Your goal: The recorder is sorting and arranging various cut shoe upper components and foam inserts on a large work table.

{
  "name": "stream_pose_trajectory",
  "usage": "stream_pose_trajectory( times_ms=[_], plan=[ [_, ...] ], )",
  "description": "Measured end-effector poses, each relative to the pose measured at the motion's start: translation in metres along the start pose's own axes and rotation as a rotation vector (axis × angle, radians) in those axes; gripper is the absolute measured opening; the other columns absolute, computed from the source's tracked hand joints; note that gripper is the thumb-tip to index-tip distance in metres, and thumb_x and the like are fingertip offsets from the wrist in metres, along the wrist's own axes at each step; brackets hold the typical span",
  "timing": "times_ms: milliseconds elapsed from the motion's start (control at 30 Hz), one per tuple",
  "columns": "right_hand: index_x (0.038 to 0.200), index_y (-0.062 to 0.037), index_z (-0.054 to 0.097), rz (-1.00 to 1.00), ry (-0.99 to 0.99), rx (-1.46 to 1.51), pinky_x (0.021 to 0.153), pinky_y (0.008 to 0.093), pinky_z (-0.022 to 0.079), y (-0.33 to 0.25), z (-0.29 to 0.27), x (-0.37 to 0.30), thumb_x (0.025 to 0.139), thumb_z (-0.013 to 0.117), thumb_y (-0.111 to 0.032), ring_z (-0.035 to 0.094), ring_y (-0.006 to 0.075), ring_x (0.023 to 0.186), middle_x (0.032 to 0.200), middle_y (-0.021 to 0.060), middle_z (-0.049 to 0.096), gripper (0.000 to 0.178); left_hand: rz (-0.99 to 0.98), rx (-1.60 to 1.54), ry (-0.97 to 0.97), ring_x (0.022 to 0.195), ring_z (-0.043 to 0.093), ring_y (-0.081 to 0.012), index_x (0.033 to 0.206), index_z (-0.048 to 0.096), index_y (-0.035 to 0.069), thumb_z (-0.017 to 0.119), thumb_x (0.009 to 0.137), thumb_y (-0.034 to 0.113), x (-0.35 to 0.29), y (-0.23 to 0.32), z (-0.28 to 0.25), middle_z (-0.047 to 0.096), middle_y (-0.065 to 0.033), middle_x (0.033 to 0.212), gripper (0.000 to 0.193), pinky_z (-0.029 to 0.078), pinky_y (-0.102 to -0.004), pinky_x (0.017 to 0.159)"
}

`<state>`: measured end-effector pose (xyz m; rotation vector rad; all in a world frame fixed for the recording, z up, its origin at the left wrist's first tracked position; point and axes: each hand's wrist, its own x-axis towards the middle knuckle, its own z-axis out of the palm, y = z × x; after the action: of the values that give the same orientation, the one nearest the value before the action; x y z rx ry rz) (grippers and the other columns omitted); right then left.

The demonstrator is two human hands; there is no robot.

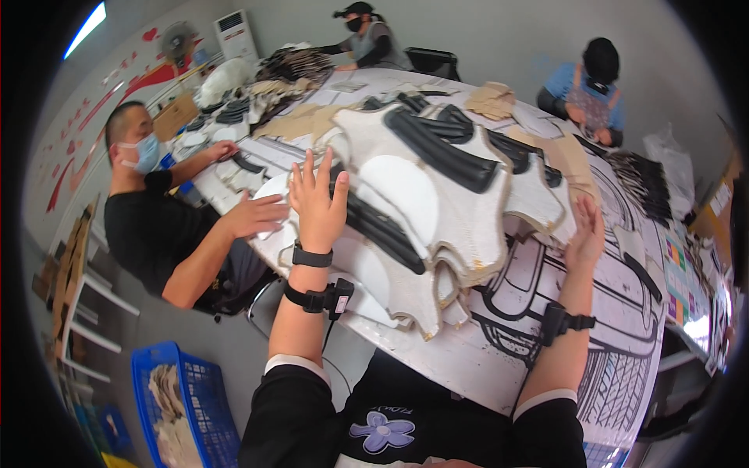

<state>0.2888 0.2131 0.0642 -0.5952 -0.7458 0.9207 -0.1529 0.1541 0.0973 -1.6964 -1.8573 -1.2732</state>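
Note:
A loose stack of cream shaped panels (476, 226), each with a stitched edge, lies in front of me on the table. Curved black padded strips (441, 148) and a smooth white patch (398, 195) sit on the panels. My left hand (316, 195) is raised at the stack's left side, fingers spread and nothing in it. At the right side, my right hand (585, 234) is open, with fingers stretched up beside the outermost panel. Whether it touches that panel I cannot tell.
The white table (499, 374) bears a black line drawing. A masked co-worker (168, 210) sits close at my left, a hand near my left wrist. Two more people work at the far side. A blue basket (207, 405) of beige pieces stands on the floor. Dark pieces (640, 183) are piled at right.

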Motion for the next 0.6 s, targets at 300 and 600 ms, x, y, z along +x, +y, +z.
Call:
stream_pose_trajectory(
  times_ms=[300,600],
  plan=[
    [0.115,0.0027,0.050,-0.317,0.258,0.019,0.076,0.0235,0.039,-0.066,-0.150,0.069,0.088,0.053,-0.016,0.048,0.0139,0.082,0.089,0.0056,0.053,0.033,-0.319,-0.242,0.209,0.107,0.047,-0.0338,0.108,0.053,0.001,0.043,0.090,0.019,-0.076,-0.137,-0.042,0.050,-0.0207,0.114,0.027,0.037,-0.0363,0.091],
    [0.063,-0.0028,0.043,-0.428,0.183,-0.127,0.073,0.0313,0.038,-0.116,-0.150,0.025,0.097,0.026,-0.035,0.038,0.0176,0.064,0.066,0.0051,0.036,0.050,-0.339,-0.391,-0.258,0.085,0.061,-0.0221,0.111,0.055,-0.001,0.064,0.080,0.026,-0.091,-0.191,-0.032,0.059,-0.0167,0.101,0.042,0.048,-0.0292,0.074]
  ],
)
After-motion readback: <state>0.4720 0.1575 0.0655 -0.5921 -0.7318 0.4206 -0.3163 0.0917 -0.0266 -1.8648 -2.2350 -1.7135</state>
